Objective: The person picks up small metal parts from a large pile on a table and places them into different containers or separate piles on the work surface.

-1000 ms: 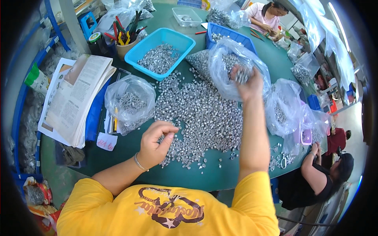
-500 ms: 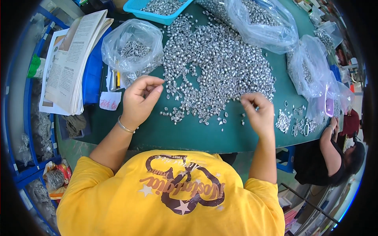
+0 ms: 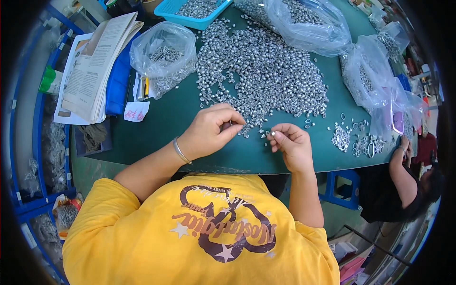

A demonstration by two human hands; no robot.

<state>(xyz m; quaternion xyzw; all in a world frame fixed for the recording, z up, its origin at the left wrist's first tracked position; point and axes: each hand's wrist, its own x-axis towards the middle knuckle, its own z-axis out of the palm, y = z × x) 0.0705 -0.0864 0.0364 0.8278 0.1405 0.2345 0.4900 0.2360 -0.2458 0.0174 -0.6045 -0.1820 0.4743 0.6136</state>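
Observation:
A broad heap of small silver metal pieces, rounded and cup-like (image 3: 270, 71), spreads over the green table (image 3: 156, 147). At its near edge my left hand (image 3: 213, 130) has thumb and forefinger brought close together; whatever lies between them is hidden. Just to the right, my right hand (image 3: 293, 146) pinches a small shiny silver piece (image 3: 272, 134) between thumb and forefinger, the other fingers curled. A few loose bits lie on the table between the two hands. A bracelet (image 3: 181, 151) circles my left wrist.
A clear bag of silver pieces (image 3: 164, 52) stands left of the heap, a light-blue basket (image 3: 190, 20) behind it. More filled bags (image 3: 308, 35) lie at the back and right. Small sorted piles (image 3: 341, 137) sit at right. Newspapers (image 3: 97, 71) rest at left. Another person (image 3: 389, 194) sits at far right.
Both hands have come closer together at the heap's near edge: the left moved right and nearer, the right moved left and nearer. A small silver piece now shows in the right fingertips.

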